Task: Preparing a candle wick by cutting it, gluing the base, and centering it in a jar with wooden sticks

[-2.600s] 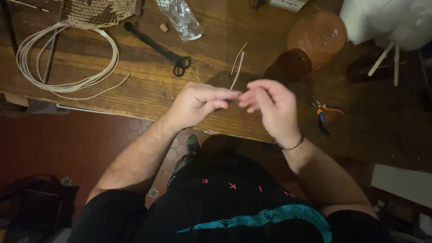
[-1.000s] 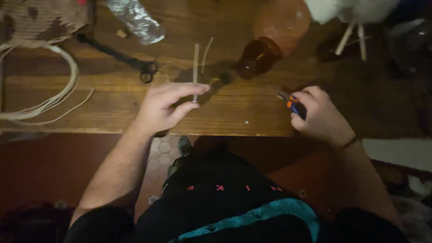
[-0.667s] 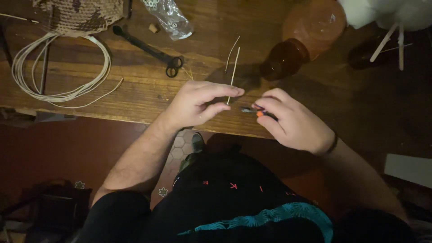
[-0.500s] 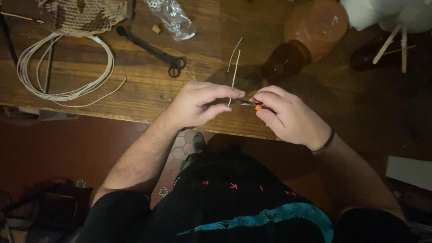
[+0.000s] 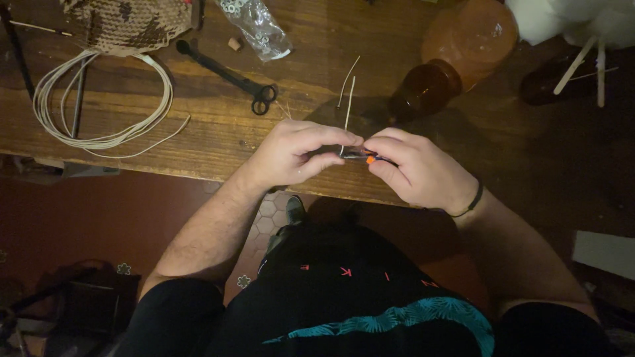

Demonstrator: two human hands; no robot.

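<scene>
Your left hand pinches a thin pale reed upright over the counter edge, and your right hand is closed around small orange-handled pliers whose tip meets the reed's base. Long black scissors, a cord coil, a woven basket and an amber bottle lie beyond, none between your hands. Half a second ago the hands were slightly further apart.

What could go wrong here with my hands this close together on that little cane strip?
The pliers in the right hand meet the thin strip right at the left hand fingertips, so a pinch seems possible. The strip might snap. The amber bottle lies close beyond and could get knocked.
</scene>
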